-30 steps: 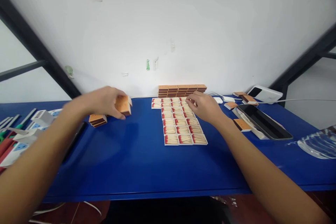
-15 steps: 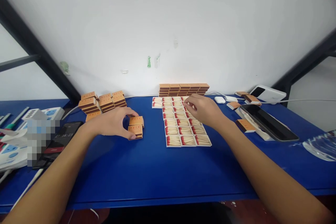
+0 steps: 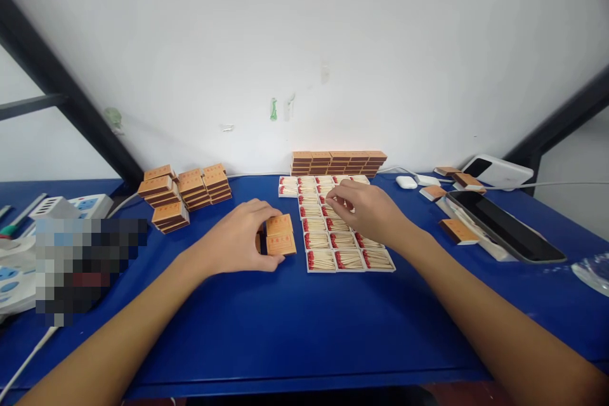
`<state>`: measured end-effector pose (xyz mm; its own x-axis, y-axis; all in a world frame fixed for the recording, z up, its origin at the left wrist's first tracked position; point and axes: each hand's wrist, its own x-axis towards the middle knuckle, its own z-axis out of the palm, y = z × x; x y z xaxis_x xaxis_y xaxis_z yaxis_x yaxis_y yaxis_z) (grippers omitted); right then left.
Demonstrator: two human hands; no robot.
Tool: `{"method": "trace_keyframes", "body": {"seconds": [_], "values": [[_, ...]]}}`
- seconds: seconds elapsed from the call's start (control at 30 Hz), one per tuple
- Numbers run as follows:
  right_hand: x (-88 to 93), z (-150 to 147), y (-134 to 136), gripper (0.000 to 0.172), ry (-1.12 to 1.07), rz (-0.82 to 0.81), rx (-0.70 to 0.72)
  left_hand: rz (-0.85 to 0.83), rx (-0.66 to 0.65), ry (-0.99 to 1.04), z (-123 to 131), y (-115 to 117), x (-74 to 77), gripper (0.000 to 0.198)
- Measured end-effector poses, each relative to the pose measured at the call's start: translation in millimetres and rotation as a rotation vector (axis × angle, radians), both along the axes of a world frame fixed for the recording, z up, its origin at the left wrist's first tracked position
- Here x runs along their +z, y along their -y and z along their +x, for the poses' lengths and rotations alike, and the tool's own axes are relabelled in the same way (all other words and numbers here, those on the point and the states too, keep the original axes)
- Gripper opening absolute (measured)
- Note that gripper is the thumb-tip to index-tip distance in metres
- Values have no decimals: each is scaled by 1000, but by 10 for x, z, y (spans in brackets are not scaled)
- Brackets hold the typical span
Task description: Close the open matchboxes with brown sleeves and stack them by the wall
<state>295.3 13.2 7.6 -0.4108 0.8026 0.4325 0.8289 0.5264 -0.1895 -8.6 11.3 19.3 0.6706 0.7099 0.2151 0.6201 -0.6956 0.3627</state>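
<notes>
The pair of orange matchboxes (image 3: 280, 238) lies by your left hand (image 3: 238, 236), near the middle of the blue table (image 3: 266, 330) and just left of the open match trays (image 3: 321, 271). Your left hand is closed around the boxes, thumb along their near edge and fingers at their far edge, with another orange box partly hidden behind your palm. Your right hand (image 3: 370, 208) is over the right part of the trays, thumb and fingertips drawn together; you cannot tell from here whether they pinch anything. The trays sit side by side in rows, filled with red-headed matches (image 3: 349, 260), and some are hidden under your right hand.

Beyond the trays, on the far side, you have a low row of stacked matchboxes (image 3: 339, 163) near the white wall (image 3: 214, 44). Far left of your left hand stand more piles of matchboxes (image 3: 193, 187), with a white power strip (image 3: 92, 204) farther left. To your right are a few loose matchboxes (image 3: 459, 231), a dark-screened phone (image 3: 507, 225), a small white case (image 3: 406, 182) and, farther back, a white device (image 3: 499, 172) with a dark panel
</notes>
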Motion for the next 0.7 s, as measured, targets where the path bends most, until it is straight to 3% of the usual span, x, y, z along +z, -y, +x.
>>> {"method": "trace_keyframes", "body": {"seconds": [0.23,0.43,0.7], "values": [[-15,9,-2,24,24,44,9,-21,-49,-38,-10,15,-97,82],[-22,0,4,23,32,26,4,23,-1,13,-72,-71,-130,41],[-5,-4,9,23,26,17,4,65,-30,14,-104,-169,-197,30]]}}
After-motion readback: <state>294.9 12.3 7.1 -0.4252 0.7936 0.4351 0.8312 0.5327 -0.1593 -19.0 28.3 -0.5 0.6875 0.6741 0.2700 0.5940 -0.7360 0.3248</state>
